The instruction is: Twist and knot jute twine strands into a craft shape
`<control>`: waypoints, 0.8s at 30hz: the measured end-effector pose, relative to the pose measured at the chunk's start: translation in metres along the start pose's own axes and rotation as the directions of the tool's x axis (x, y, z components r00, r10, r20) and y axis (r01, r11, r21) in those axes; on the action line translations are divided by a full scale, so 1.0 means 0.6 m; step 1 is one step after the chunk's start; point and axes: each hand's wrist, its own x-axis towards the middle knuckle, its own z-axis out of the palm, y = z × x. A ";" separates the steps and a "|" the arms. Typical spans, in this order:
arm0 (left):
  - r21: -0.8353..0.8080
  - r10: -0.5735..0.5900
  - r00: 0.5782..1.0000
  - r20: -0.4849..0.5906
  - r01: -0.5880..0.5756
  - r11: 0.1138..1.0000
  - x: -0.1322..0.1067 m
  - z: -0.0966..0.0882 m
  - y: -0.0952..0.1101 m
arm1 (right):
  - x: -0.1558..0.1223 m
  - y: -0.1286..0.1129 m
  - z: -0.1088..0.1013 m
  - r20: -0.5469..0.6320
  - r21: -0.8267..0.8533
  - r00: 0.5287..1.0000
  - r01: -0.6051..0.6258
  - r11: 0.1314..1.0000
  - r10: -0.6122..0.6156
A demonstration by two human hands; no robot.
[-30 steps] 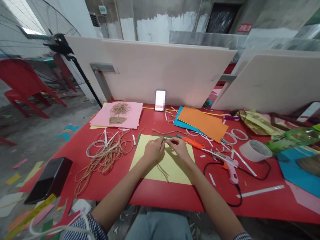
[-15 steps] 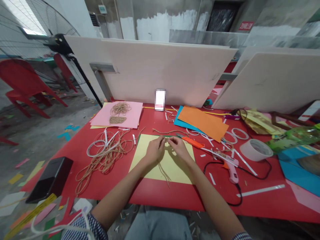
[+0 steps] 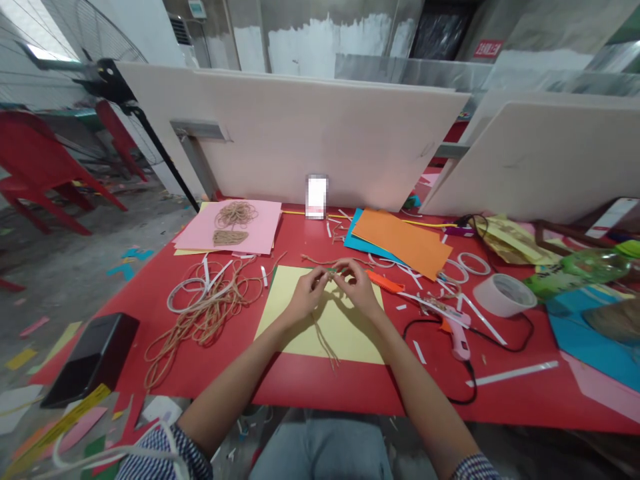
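Observation:
My left hand (image 3: 306, 295) and my right hand (image 3: 356, 287) meet over a yellow sheet of paper (image 3: 345, 327) on the red table (image 3: 320, 387). Both pinch a short piece of jute twine (image 3: 325, 337) between thumb and fingers; its loose ends hang down over the yellow sheet toward me. A tangled heap of the same twine (image 3: 203, 310) lies to the left of the sheet, mixed with white strips.
A pink sheet (image 3: 260, 230) with two twine coils sits at the back left. Orange paper (image 3: 400, 241) over blue lies back right, beside an orange knife (image 3: 385, 281), a pink glue gun (image 3: 456, 337) with black cord, tape rolls (image 3: 501, 295), and a black box (image 3: 90, 360) at the left edge.
The view has shifted slightly; my hands stay together on the twine, with the fingers working it and lifted a little higher over the yellow sheet.

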 end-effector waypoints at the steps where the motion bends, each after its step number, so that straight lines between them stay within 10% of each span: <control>1: -0.004 -0.005 1.000 -0.012 0.005 1.000 0.001 0.000 0.000 | 0.000 -0.001 0.000 -0.016 -0.036 0.999 0.041 0.999 -0.042; 24: 0.067 -0.067 0.995 0.069 0.063 0.996 -0.007 0.000 0.008 | 0.003 0.044 0.014 -0.366 0.116 0.921 -0.098 0.988 0.134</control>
